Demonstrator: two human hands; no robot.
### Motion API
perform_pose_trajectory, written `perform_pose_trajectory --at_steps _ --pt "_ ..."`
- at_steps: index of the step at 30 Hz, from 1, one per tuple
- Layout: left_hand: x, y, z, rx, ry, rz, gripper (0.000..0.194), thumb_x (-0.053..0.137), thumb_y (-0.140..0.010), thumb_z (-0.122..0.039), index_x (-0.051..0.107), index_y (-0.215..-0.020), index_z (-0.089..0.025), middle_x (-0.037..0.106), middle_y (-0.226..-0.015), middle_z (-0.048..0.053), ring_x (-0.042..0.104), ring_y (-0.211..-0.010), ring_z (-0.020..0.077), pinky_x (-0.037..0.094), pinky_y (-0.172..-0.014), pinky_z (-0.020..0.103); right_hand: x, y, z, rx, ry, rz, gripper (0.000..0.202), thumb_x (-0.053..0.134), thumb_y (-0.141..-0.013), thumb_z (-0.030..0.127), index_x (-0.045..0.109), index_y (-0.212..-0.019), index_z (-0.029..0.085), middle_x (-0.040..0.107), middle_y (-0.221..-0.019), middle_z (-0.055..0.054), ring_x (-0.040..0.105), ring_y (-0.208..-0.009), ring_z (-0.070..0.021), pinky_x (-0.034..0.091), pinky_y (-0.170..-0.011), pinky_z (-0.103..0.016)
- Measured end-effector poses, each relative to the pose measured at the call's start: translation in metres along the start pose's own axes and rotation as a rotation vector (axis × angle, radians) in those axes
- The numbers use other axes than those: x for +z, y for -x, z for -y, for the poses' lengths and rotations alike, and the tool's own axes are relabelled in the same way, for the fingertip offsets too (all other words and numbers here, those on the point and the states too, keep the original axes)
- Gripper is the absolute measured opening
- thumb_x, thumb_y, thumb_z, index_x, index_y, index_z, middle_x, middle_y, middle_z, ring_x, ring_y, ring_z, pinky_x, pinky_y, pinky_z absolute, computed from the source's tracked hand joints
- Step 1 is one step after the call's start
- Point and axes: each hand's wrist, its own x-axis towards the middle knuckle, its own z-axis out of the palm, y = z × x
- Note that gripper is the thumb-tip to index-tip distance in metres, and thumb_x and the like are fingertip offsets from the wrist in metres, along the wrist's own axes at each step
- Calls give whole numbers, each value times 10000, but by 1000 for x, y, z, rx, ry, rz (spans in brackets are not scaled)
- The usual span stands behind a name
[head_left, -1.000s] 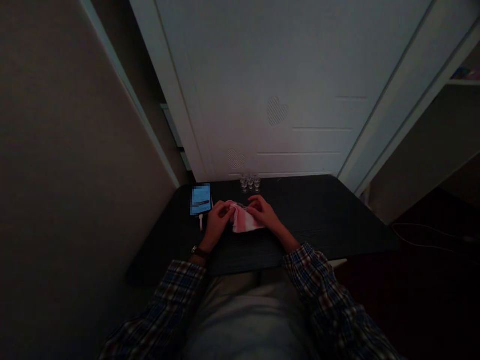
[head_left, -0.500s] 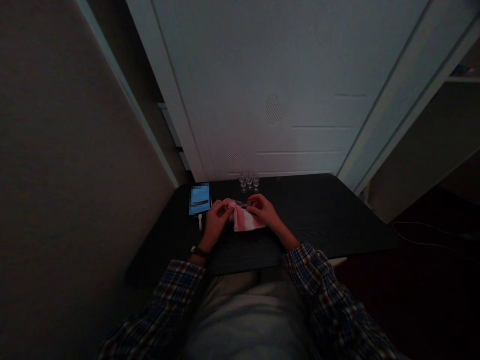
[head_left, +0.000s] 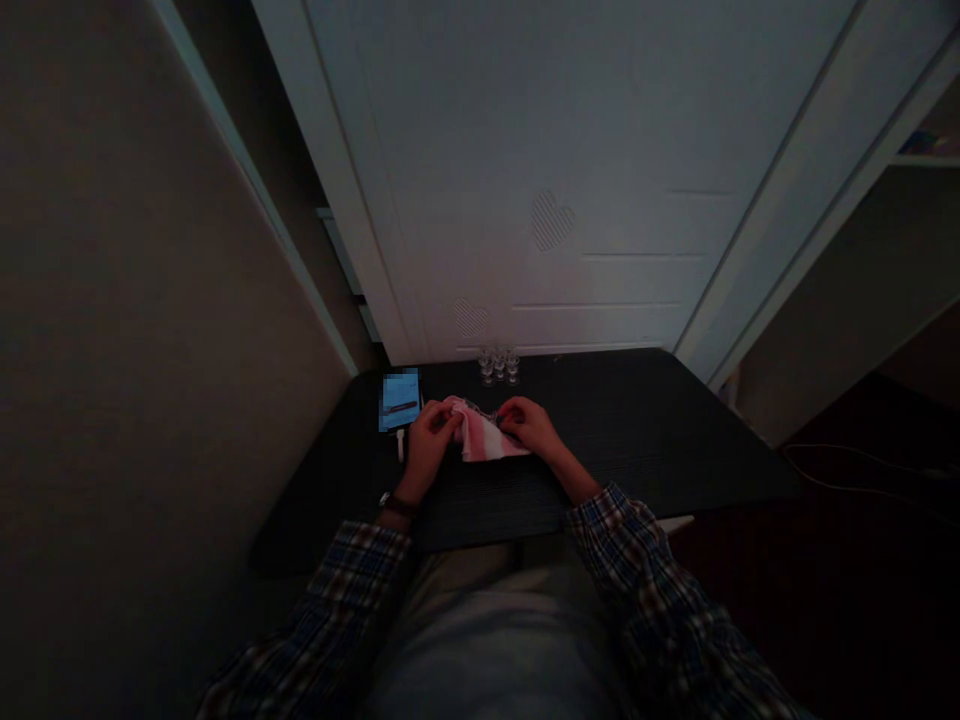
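A pink and white striped cloth [head_left: 487, 441] hangs between my two hands, above the dark table. My left hand [head_left: 431, 432] pinches its upper left part. My right hand [head_left: 529, 424] has its fingers pressed together at the right side of the cloth, by a small clear, shiny object [head_left: 484, 412] that looks like glass. That object lies partly behind the cloth, so its full shape is hidden. The view is dim, and the fingertips are hard to make out.
Several small clear stemmed glasses [head_left: 499, 364] stand at the table's back edge, near the white door [head_left: 600, 150]. A phone with a lit screen [head_left: 400, 398] lies at the left, with a white plug [head_left: 401, 443] below it. The dark table [head_left: 637, 440] extends rightward.
My right hand has lowered slightly, and its fingers have drawn closer together. The cloth's folds have shifted and cover more of the clear object. My left hand has barely moved.
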Motion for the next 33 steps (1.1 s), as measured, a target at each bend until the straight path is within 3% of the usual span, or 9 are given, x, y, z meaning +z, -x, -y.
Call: perform_pose_trajectory --at_steps 16,25,33 --pt "-1 -1 3 -10 16 -19 124 586 -726 -298 557 -709 -179 484 -716 -17 488 -661 120 396 -596 218 5 3 6 8 -145 172 267 494 -632 27 601 -839 157 640 -777 -1 600 -679 -95 479 -632 -215" --pt "0 0 1 -1 10 17 148 587 -723 -287 528 -661 -166 481 -725 -18 498 -717 122 404 -672 222 1 3 6 -23 -34 129 213 500 -670 35 621 -783 169 631 -740 10 576 -668 -103 454 -636 -217" --pt "2 0 -1 -40 65 30 126 609 -703 -289 586 -716 -166 498 -745 -8 505 -708 127 412 -629 218 -4 5 7 -113 120 17 295 418 -689 -32 617 -766 171 571 -837 -24 529 -719 -117 430 -702 -254"
